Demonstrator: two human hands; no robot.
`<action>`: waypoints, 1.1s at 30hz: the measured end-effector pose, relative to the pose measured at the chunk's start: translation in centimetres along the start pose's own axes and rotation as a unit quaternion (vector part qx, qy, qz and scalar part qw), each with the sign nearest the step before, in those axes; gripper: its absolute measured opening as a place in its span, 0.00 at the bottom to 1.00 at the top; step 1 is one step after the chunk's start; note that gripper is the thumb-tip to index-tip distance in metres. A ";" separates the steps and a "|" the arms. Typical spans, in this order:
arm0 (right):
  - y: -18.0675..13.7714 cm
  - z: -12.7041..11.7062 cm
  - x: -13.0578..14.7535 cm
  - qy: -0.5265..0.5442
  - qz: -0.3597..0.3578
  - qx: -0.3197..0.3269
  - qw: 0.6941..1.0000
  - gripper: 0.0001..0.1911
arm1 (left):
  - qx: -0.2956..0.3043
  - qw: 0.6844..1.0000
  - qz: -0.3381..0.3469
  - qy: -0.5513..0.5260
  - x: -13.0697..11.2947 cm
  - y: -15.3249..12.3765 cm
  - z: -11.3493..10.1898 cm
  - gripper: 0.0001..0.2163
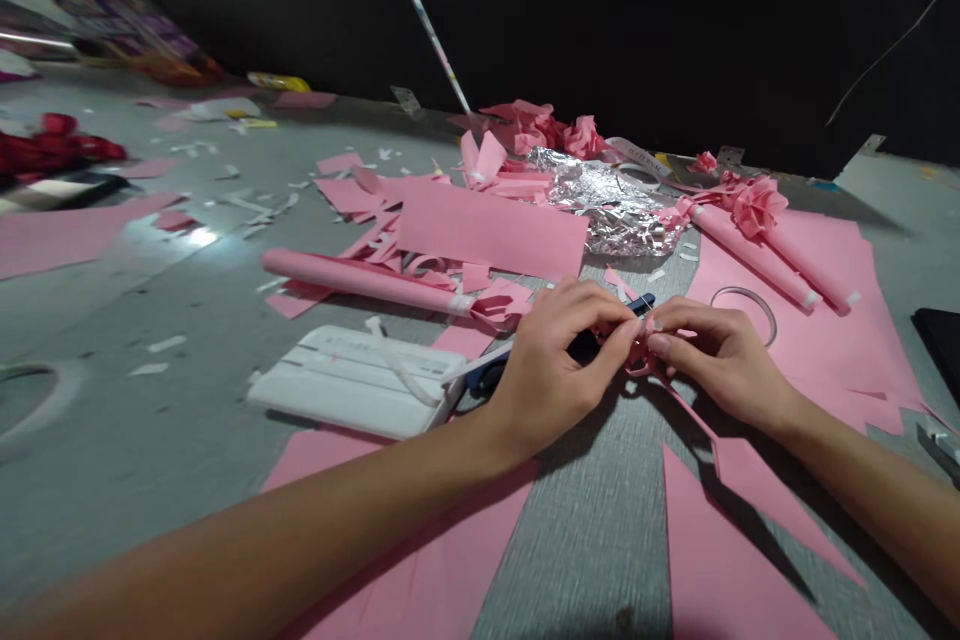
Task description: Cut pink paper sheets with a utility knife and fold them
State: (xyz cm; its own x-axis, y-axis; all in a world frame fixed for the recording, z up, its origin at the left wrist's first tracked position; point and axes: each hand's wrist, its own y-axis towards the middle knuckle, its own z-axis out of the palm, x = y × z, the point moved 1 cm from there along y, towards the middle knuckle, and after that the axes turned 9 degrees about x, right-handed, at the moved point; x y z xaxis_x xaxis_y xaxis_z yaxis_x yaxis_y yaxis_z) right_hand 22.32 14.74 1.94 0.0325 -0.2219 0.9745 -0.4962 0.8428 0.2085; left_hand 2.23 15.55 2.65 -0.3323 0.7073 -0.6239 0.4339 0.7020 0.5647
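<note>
My left hand (559,355) and my right hand (720,355) meet over the table, fingertips almost touching. Both pinch a small crumpled piece of pink paper, mostly hidden by the fingers. From it a thin pink paper stem (686,403) runs down to the right, ending in a pointed pink paper leaf (780,500). A bit of clear or white material, perhaps tape, shows between the fingertips. Behind my left hand lie dark blue-handled scissors (489,375), partly covered. Beside that wrist rests a white flat box-like device (360,375) with a paper strip on top.
A rolled pink paper tube (360,282) and a cut pink sheet (491,230) lie beyond. Crumpled foil (607,200) sits at the back against a dark panel. Finished-looking paper flowers (757,207) on rolled stems rest on pink sheets (840,350), near a tape ring (765,310).
</note>
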 end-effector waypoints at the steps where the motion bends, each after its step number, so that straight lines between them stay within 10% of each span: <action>1: 0.0 0.0 0.1 -0.014 -0.001 -0.002 1.000 0.09 | 0.000 1.000 0.001 0.005 0.0 0.0 0.0 0.08; 16: 0.0 0.4 0.1 -0.051 -0.013 -0.034 0.998 0.09 | -0.038 0.972 0.096 0.210 -0.4 -0.3 0.2 0.06; 33: 0.0 0.6 0.2 -0.090 -0.024 -0.048 0.995 0.09 | -0.009 0.995 0.037 0.087 -0.1 -0.1 0.1 0.07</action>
State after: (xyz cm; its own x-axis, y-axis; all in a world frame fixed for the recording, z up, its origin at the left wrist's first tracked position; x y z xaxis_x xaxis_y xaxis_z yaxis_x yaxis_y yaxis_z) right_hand 21.83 14.38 2.10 -0.1059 -0.3392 0.9347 -0.4126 0.8703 0.2691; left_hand 2.28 15.36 2.60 -0.4410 0.7602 -0.4771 0.4489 0.6471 0.6162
